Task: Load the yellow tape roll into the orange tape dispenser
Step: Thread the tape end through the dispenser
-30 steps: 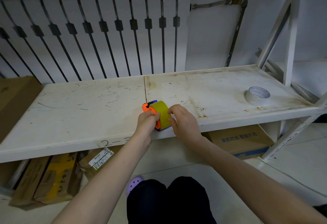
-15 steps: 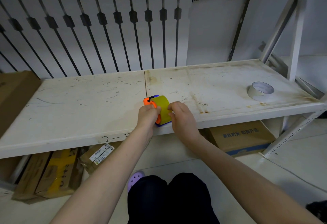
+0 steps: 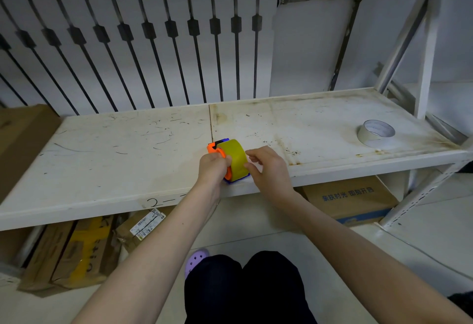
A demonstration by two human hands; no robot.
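Note:
The yellow tape roll (image 3: 234, 156) sits inside the orange tape dispenser (image 3: 214, 149), which has blue parts at its far top and near bottom. Both rest near the front edge of the white shelf (image 3: 128, 154), about at its middle. My left hand (image 3: 213, 167) grips the dispenser's orange side, its thumb on the roll's left edge. My right hand (image 3: 268, 170) is at the roll's right side, fingertips touching the yellow tape near its bottom, the index finger lifted off. The dispenser's lower part is hidden by my hands.
A grey tape roll (image 3: 375, 133) lies flat at the shelf's right end beside an upright post (image 3: 425, 67). A radiator (image 3: 138, 42) stands behind the shelf. Cardboard boxes (image 3: 353, 200) sit under the shelf and at the left (image 3: 23, 139).
My right hand has loosened and shifted a little to the right, its fingers opening off the roll's top. The left hand keeps its hold on the dispenser.

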